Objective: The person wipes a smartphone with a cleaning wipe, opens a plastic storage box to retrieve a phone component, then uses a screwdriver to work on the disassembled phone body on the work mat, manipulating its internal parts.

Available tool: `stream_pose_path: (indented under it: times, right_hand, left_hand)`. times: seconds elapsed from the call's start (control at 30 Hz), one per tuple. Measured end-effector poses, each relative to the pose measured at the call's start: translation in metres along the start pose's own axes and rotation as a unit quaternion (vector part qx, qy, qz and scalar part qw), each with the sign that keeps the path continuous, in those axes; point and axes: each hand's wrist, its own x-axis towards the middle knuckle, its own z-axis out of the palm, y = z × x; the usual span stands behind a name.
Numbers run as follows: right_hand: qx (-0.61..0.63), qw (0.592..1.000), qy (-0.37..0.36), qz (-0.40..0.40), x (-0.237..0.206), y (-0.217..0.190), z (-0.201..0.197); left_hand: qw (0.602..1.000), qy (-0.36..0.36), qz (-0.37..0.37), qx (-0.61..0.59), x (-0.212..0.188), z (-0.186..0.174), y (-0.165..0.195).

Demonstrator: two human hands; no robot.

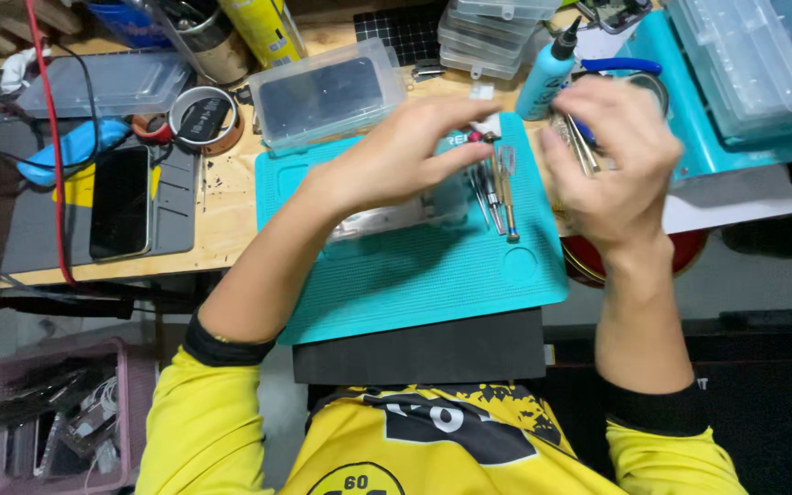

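My left hand (405, 151) hovers over a teal work mat (414, 266), fingertips pinched on a small white piece (485, 126) at the mat's far edge. A silvery flat part (396, 218) lies on the mat under that hand, mostly hidden. My right hand (611, 160) is curled at the mat's right edge and grips thin metal tweezers (583, 147). Several small screwdrivers and tools (497, 188) lie on the mat between both hands.
A clear plastic box with a dark phone (327, 92) sits behind the mat, tape rolls (202, 119) to its left. Another phone (121, 202) rests on a grey mat at left. A blue-white glue bottle (547, 73), stacked clear cases (492, 32), a teal tray (689, 137).
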Motion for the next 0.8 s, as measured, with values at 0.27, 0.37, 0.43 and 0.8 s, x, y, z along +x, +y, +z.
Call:
stream_pose_path:
  times: [0.27,0.37,0.43,0.8]
  right_hand:
    - [0.072,0.973,-0.22,0.003,0.001,-0.04,0.064]
    - [0.052,0.967,-0.25,0.008,-0.001,-0.044,0.075]
    - [0.05,0.96,-0.273,0.035,-0.003,-0.045,0.076]
    - [0.06,0.989,-0.127,0.055,-0.003,-0.06,0.076]
  left_hand:
    - [0.967,-0.009,-0.214,0.136,-0.119,-0.031,-0.001]
    - [0.97,0.021,-0.207,0.125,-0.137,-0.029,-0.003]
    - [0.971,0.017,-0.203,0.127,-0.144,-0.03,-0.002]
    - [0.966,0.048,-0.194,0.166,-0.129,-0.036,0.003]
